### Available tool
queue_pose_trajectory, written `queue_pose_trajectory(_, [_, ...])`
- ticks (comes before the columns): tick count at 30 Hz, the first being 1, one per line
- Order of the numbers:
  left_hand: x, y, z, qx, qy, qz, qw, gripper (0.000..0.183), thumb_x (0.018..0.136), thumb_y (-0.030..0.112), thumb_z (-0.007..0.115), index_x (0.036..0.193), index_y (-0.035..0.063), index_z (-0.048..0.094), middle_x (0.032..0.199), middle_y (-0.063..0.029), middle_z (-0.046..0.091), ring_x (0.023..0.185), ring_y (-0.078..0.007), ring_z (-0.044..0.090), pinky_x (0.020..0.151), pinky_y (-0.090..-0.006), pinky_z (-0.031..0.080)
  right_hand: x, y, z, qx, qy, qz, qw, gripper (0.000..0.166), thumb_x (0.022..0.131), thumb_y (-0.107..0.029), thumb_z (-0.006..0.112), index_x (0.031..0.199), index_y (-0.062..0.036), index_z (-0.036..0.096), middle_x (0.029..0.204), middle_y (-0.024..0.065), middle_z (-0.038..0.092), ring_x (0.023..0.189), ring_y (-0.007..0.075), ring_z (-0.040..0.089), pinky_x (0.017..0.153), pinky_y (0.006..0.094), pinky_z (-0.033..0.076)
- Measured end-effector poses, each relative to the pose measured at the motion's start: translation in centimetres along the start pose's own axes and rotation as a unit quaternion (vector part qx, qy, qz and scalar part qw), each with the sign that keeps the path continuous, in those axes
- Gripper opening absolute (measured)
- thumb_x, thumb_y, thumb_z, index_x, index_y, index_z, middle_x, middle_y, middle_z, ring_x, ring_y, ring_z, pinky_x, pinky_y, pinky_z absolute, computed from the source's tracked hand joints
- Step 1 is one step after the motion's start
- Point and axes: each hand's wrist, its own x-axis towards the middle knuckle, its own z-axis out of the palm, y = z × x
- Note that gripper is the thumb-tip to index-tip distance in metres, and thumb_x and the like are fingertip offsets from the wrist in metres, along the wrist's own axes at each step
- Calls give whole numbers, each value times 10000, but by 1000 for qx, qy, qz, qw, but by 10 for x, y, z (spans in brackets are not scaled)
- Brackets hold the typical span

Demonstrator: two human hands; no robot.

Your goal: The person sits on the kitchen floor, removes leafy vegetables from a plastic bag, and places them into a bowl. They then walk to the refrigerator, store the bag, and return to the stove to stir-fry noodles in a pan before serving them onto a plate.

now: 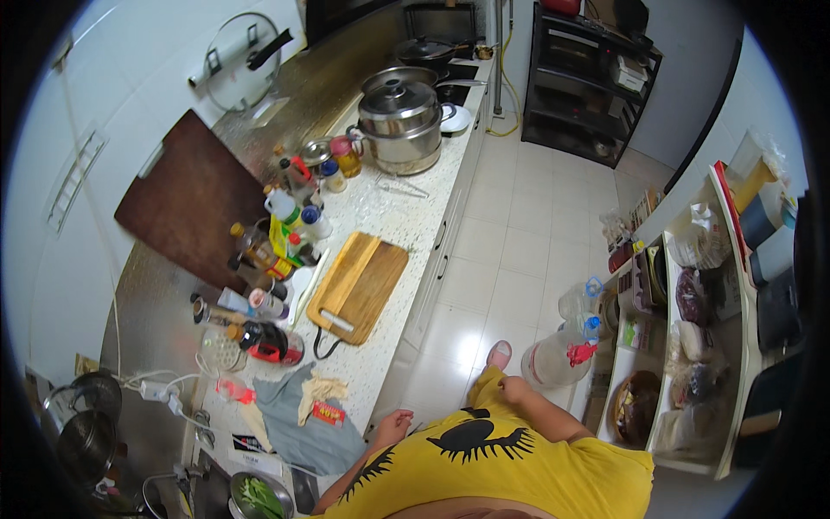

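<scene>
My left hand point(393, 427) is beside the counter's front edge, fingers loosely bent and nothing visible in it. Over the floor, in front of the yellow shirt, my right hand point(514, 391) has its fingers curled inward; the palm side is hidden. On the speckled counter point(389, 318) lies a wooden cutting board point(363, 285) with a slotted handle and a dark strap. Nearer my left hand are a grey-blue cloth point(311, 428), a pale crumpled cloth point(321, 392) and a small red packet point(329, 413). A metal bowl of green vegetables point(261, 498) stands by the sink.
Sauce bottles point(266, 340) and jars line the counter's back, beside a large dark board point(194, 201) against the wall. A steel steamer pot point(402, 143) stands farther along. Large plastic bottles point(554, 360) stand on the floor at right, by a loaded white shelf point(674, 337).
</scene>
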Motion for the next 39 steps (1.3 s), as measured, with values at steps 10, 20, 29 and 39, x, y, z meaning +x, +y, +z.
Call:
queue_pose_trajectory(10, [204,178,99,-2,13,104,995,193,842,116,499,976,-1,575,833,-69,626,730,-108,578,675,-242,459,119,58,-235,95,131,-89,983,251,770,-176,527,968,-39,598,899,151,612,823,284,583,749,362,460])
queue_pose_trajectory(20, [369,367,167,39,-30,194,980,170,821,50,506,966,-11,570,756,-57,598,635,-74,512,610,-215,434,190,62,-413,275,238,-163,917,186,814,-104,535,973,-17,579,842,106,616,725,154,579,653,264,463])
queue_pose_trajectory(29, [567,534,182,40,-66,294,953,168,834,81,508,973,16,578,867,-83,615,756,-138,579,682,-246,456,321,91,-578,204,265,-111,936,211,822,-112,535,1012,-35,583,872,114,619,754,185,589,685,274,470])
queue_pose_trajectory(39, [725,686,193,-16,-152,230,961,200,867,83,459,1021,-1,555,944,-69,595,873,-124,567,772,-249,441,471,157,-721,331,306,-49,891,180,829,-102,547,969,4,585,819,38,620,700,77,537,647,219,443])
